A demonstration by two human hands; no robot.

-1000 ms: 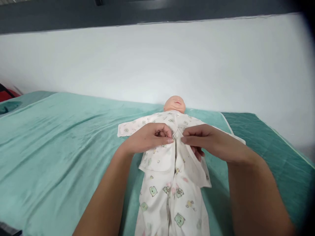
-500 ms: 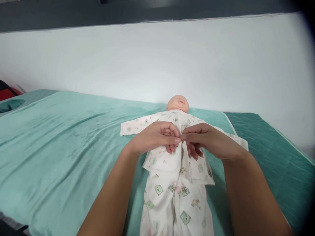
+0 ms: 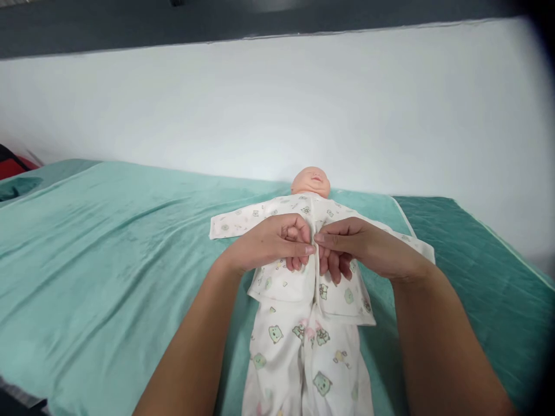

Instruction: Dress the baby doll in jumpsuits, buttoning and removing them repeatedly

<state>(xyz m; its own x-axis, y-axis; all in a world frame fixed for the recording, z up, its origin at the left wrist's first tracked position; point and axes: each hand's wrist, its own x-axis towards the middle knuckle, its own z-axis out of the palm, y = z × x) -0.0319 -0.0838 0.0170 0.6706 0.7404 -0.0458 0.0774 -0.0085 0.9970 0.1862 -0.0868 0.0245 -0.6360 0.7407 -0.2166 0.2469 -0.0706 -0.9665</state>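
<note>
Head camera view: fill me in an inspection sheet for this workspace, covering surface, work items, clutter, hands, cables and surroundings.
Surface: light green blanket, creased; darker green quilted cover at right.
Work items: doll lying face up, in a printed white jacket and printed white trousers.
Clutter: red-and-black item at the far left edge, too cropped to identify.
Hands: left hand and right hand pinch the jacket's front edges; fastening hidden.
Cables: nothing seen.
Surroundings: white wall behind, dark band above.
</note>
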